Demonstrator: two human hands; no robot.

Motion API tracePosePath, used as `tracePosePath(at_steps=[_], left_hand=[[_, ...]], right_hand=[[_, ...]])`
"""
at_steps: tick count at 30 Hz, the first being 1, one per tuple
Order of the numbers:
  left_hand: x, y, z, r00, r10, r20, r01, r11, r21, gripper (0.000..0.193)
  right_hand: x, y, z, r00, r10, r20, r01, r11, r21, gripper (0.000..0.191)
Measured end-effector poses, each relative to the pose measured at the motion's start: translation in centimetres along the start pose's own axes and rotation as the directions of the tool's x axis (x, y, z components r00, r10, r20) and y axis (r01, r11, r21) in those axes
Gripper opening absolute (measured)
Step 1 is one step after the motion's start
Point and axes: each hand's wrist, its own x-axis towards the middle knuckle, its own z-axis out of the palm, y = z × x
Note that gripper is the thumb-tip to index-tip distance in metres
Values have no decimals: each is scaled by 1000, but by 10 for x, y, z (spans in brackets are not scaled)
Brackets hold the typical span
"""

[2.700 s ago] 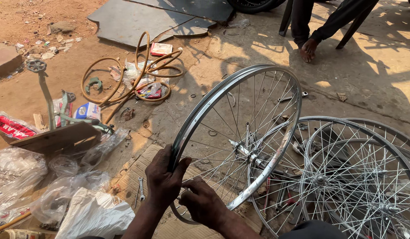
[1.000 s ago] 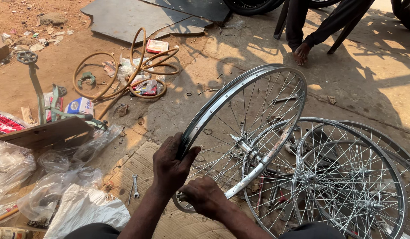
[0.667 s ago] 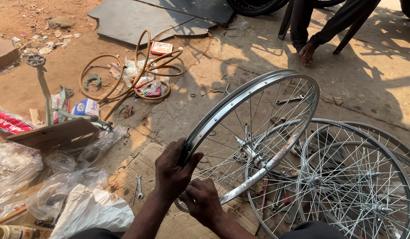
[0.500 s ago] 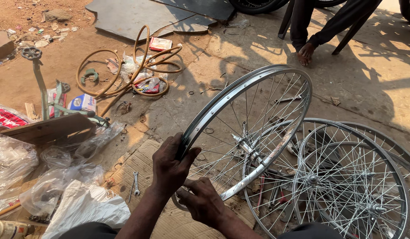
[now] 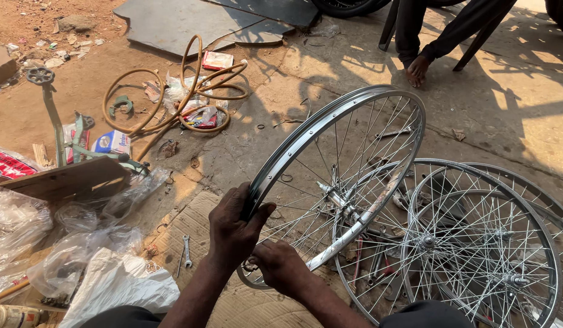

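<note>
Wheel: shiny silver spoked bicycle wheel rim (image 5: 281,161) with a metal hub, held tilted on edge, its lowest part over the flattened brown cardboard sheet (image 5: 190,222) on the ground just before the person.
Left hand: left hand (image 5: 233,231) grips the near left arc of the rim, fingers curled over the metal and clamped on it, thumb on the inner side.
Right hand: right hand (image 5: 278,267) sits at the rim's lowest arc, just beside the left hand, fingers bent in among the spokes; whether they pinch a spoke or the rim cannot be told.
Near left: crumpled clear and white plastic bags (image 5: 105,273) lie at the cardboard's left edge; a small silver open-ended spanner (image 5: 187,250) lies on the cardboard near the left hand.
Near right: stack of more silver spoked wheels (image 5: 476,243) lies flat on the ground, partly under the held wheel, with a few hand tools showing through the spokes.
Middle left: flat brown wooden board (image 5: 66,179) with a green metal bicycle part (image 5: 81,136) beside it, and small printed cartons close by.
Farther: coiled tan rubber hose (image 5: 172,91) loops over wrappers on the sandy ground, well apart from the wheel.
Far edge: dark grey flat slab (image 5: 190,21) at the top; another person's bare foot (image 5: 418,68) and dark trouser legs stand in shade near chair legs at upper right.
</note>
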Motion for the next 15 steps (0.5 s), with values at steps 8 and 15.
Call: tracePosePath(at_steps=[8,15], left_hand=[[3,5,-3,1000,0,4,0,999,40,37],[1,-4,-1,1000,7,-5,-7,1000,-29,36]], right_hand=[[-4,-1,-25,986,-124,-114,119,992,-48,13],[-9,-38,-62,920,-179,-349,242,960,144,24]])
